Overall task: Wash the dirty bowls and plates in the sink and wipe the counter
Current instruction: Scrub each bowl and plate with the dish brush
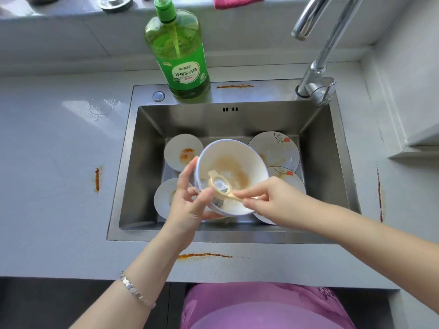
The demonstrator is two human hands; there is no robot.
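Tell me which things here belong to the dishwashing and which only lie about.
Job: bowl, scrubber, plates in the sink, soap bottle, faucet, counter stains, probably pink cloth.
Lying about: metal plug on the ledge.

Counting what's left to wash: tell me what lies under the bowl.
Parts of four plates show round the bowl: back left, back right, front left, right. The bowl, left hand and right hand cover the rest, and anything else beneath.

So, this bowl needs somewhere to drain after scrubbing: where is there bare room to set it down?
Widest: the counter left of the sink, between the puddle and the orange streak. Right of the sink, a narrower strip runs to the wall. The sink floor is crowded with plates.
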